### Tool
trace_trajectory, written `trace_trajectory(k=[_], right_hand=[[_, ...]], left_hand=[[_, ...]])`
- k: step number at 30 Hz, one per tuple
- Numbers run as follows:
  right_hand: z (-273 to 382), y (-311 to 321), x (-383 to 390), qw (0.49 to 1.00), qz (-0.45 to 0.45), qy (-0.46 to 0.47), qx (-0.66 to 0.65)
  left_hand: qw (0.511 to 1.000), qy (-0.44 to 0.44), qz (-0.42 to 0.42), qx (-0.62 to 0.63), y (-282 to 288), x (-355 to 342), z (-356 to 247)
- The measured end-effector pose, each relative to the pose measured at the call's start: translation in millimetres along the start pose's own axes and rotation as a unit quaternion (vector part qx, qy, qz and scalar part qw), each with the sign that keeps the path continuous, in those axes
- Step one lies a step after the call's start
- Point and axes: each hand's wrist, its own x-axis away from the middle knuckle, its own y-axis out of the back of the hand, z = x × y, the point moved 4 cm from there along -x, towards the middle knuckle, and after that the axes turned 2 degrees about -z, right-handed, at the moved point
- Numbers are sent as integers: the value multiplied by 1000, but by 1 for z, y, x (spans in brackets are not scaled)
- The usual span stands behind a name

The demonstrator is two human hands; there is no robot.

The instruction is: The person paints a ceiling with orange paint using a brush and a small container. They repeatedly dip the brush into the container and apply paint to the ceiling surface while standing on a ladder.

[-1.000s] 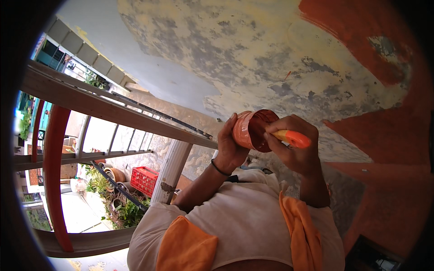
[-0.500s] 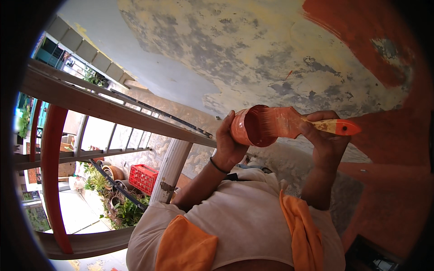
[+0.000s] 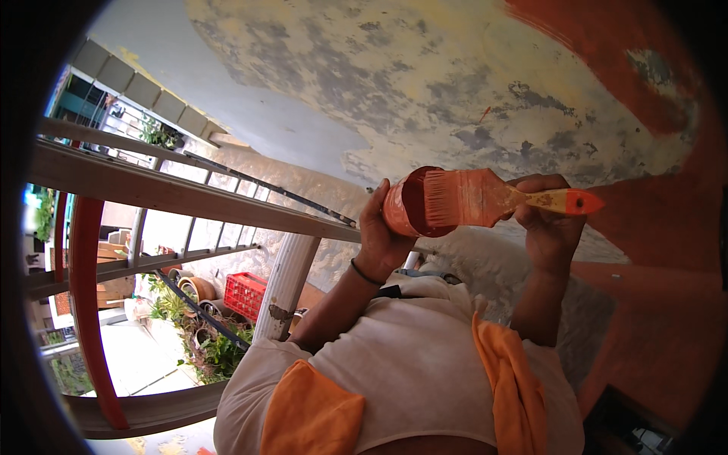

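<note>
My left hand [image 3: 383, 235] is wrapped round a small round paint pot [image 3: 400, 206] smeared with orange-red paint, its mouth turned toward me. In my right hand [image 3: 552, 227] is a wide paintbrush [image 3: 474, 199], gripped where the handle meets the head. Its yellow handle with a red-orange tip points right, and the paint-soaked bristles lie across the pot's rim. How far the bristle tips reach inside the pot I cannot tell.
Ahead is a patchy, peeling wall [image 3: 425, 83] with orange-red paint [image 3: 644, 235] on its right part. A metal railing [image 3: 189, 197] runs along the left. Beyond it are a red crate [image 3: 246, 296] and potted plants [image 3: 201, 341]. An orange cloth [image 3: 508, 371] hangs over my shirt.
The brush has shifted slightly left and up, and its bristles now cover more of the pot's mouth. My right hand's grip has turned a little. The left hand still holds the pot.
</note>
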Motion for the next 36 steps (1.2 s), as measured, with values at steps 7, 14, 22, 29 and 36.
trace_trajectory(k=[7,14,22,29,36], right_hand=[[-9,-8,5,997,-35,-20,-70],[-25,-1,19,984,-135,-57,-102],[-51,8,34,980,-136,-60,-134],[-69,1,31,964,-128,-50,-230],[-43,58,-15,907,-272,82,-311]], left_hand=[[1000,6,-8,-8,4,-2,2],[1000,-9,0,14,2,-2,2],[999,-1,-14,33,7,-2,4],[999,23,16,25,14,-5,5],[997,51,-40,44,11,-5,8]])
